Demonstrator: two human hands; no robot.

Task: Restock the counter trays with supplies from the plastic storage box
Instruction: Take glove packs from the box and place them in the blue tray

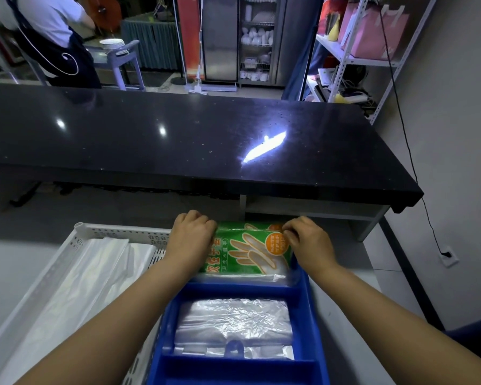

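Note:
A green pack of disposable gloves [247,250] lies in the far compartment of the blue divided tray [307,315]. My left hand [190,234] grips the pack's far left corner. At the far right corner, my right hand [306,240] pinches it. Clear plastic bags [233,326] fill the tray's middle compartment. The nearest compartment looks bare. Left of it, a white perforated tray [75,247] holds folded white plastic bags [95,273]. No storage box is in view.
Both trays rest on a pale lower counter [9,262]. A raised black stone counter [178,140] runs across beyond them. A person in an apron [47,37] stands behind it at the far left. Metal shelving [353,56] and a wall cable [417,173] are on the right.

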